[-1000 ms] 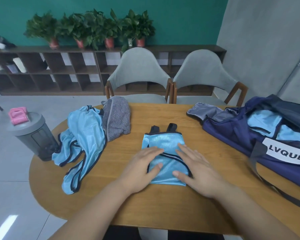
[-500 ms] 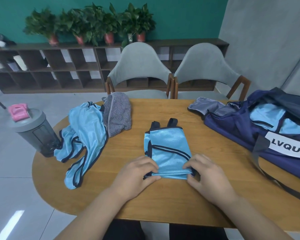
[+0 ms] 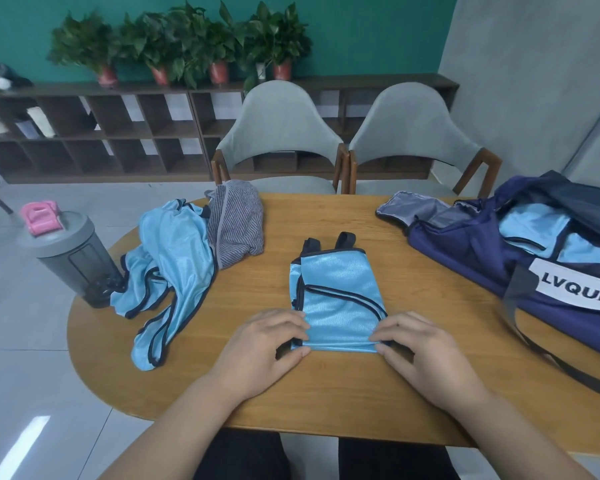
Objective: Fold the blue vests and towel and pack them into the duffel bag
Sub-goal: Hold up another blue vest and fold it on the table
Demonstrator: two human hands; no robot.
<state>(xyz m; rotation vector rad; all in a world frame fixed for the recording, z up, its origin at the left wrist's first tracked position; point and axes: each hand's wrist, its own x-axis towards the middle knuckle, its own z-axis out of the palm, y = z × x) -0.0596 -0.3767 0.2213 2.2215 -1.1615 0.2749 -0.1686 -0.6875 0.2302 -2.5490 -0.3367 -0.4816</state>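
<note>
My left hand (image 3: 271,344) and right hand (image 3: 420,351) are pinching the near corners of the folded blue vest (image 3: 336,292), lying left of the open duffel bag (image 3: 465,251), long axis running away from me; my right hand is sitting nearer the bag.

A shared lounge or meeting corner, office-like in its furnishing.

An oval light-wood table (image 3: 326,393) faces two matching grey upholstered chairs with brown wooden arms (image 3: 279,123). Behind them a long, low, dark-brown cubby shelf unit (image 3: 94,133) runs along a teal painted wall (image 3: 361,29), topped by a row of green leafy plants in red pots (image 3: 187,39). Glossy pale-grey floor tiles (image 3: 25,341) meet a plain grey concrete-look side wall (image 3: 534,81).
</note>
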